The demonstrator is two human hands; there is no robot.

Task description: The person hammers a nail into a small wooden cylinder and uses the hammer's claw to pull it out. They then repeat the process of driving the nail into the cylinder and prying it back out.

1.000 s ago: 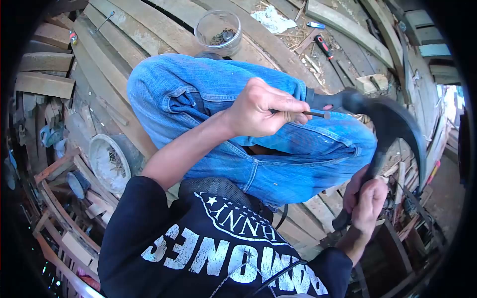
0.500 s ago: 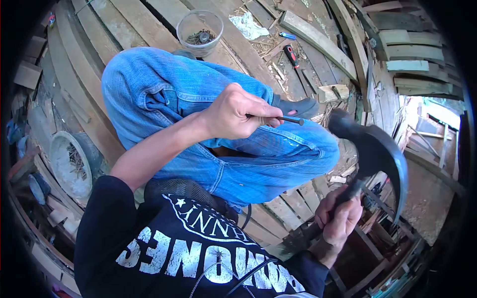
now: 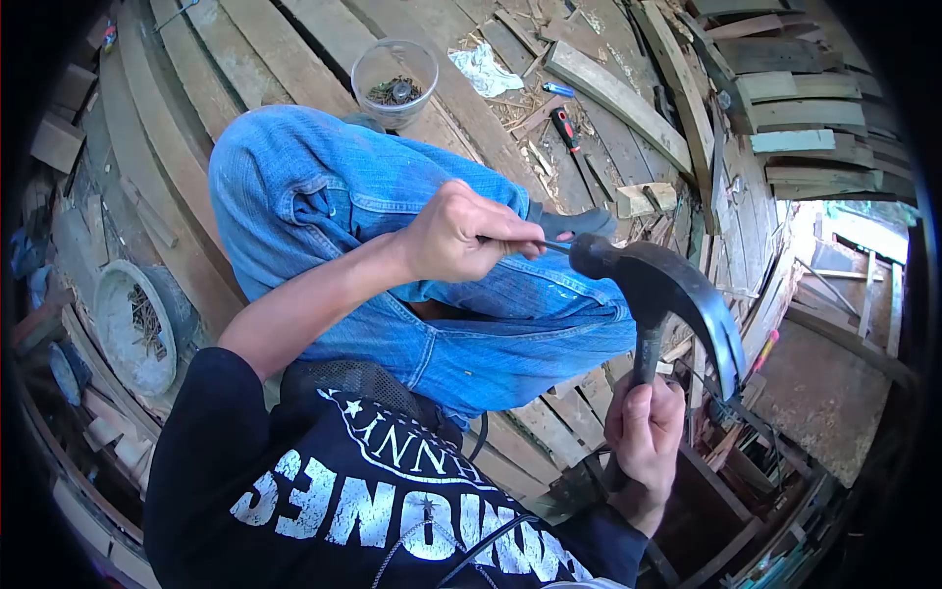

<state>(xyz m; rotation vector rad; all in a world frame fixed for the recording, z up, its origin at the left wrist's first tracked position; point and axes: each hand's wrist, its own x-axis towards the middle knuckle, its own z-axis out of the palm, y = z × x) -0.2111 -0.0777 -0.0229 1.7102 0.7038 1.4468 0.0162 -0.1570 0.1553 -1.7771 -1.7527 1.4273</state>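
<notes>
Your left hand (image 3: 461, 236) pinches 1 nail (image 3: 554, 246); your right hand (image 3: 643, 437) grips the hammer (image 3: 667, 290), its face at the nail's end. No wood holds the nail yet.

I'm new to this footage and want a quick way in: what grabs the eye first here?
The black hammer at centre right stands out. The right hand grips its handle, and its face is against the nail. The left hand pinches that nail above the jeans in mid-frame. Beyond the knee, a clear cup of dark metal bits stands on the planks.
</notes>
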